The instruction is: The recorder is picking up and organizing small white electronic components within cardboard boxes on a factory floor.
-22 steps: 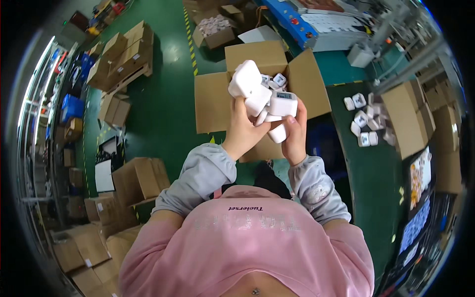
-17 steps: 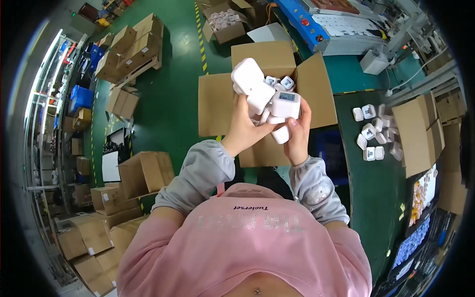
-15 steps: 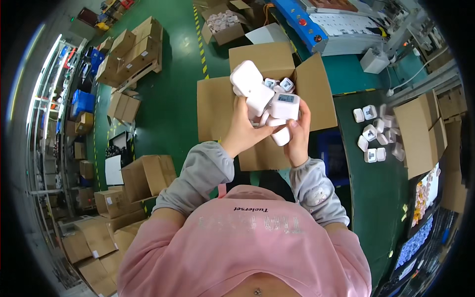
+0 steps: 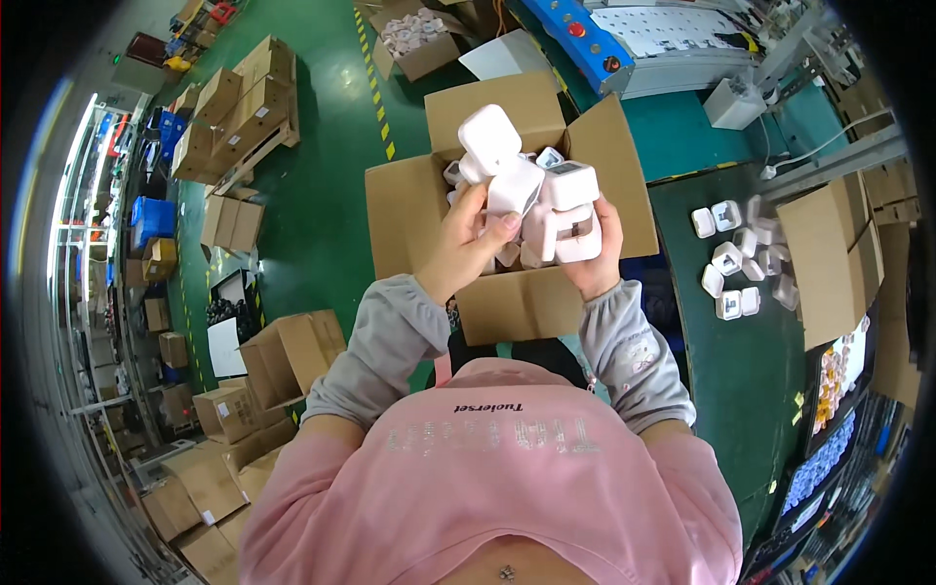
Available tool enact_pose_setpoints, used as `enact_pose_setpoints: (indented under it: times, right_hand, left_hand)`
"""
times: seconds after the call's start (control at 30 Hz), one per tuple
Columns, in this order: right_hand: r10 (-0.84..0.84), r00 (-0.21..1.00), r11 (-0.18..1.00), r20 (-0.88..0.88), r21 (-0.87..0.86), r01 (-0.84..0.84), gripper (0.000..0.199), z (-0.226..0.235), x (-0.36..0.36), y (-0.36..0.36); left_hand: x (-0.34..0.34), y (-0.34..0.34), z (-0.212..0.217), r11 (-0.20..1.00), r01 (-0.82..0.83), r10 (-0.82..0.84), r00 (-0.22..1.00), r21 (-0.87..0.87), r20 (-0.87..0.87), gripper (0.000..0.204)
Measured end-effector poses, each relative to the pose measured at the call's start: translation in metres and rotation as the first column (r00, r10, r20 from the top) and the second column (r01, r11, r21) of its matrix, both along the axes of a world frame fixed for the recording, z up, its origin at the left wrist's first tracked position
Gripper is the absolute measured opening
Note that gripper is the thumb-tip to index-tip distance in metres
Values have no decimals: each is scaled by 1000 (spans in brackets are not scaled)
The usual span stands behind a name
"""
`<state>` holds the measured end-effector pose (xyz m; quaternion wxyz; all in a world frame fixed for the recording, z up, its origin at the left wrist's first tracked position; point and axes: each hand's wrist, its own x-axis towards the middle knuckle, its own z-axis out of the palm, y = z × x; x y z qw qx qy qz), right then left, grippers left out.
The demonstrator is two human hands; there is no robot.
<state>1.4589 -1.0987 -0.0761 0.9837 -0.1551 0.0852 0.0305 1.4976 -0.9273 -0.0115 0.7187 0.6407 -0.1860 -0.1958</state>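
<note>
Several small white rounded-square cases are gathered between my two hands above an open cardboard box (image 4: 398, 219). My left hand (image 4: 456, 244) is closed on a white case (image 4: 515, 187), its thumb along the near side; another white case (image 4: 489, 135) rises beyond it. My right hand (image 4: 598, 261) wraps the right side of a white case (image 4: 579, 242) that has a dark gap in its near face. On top of that rests a case with a small dark window (image 4: 571, 185). More white cases lie inside the box, partly hidden by the held ones.
Loose white cases (image 4: 727, 257) lie on the dark green table at right, beside a tilted cardboard carton (image 4: 821, 263). A blue-sided machine (image 4: 585, 44) stands beyond. Another carton of small pale pieces (image 4: 417, 37) sits on the floor ahead; stacked cartons (image 4: 244, 107) are at left.
The held cases have been turned and regrouped, and the lower right one now shows a dark gap. My right hand has shifted around their outer side. The whole view has moved slightly.
</note>
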Motion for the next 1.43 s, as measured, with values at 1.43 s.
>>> enact_pose_setpoints:
  times: [1.43]
  right_hand:
    - [373, 927, 553, 23, -808, -203, 67, -18, 62, 281]
  left_hand:
    - [98, 269, -44, 907, -151, -151, 755, -393, -638, 62]
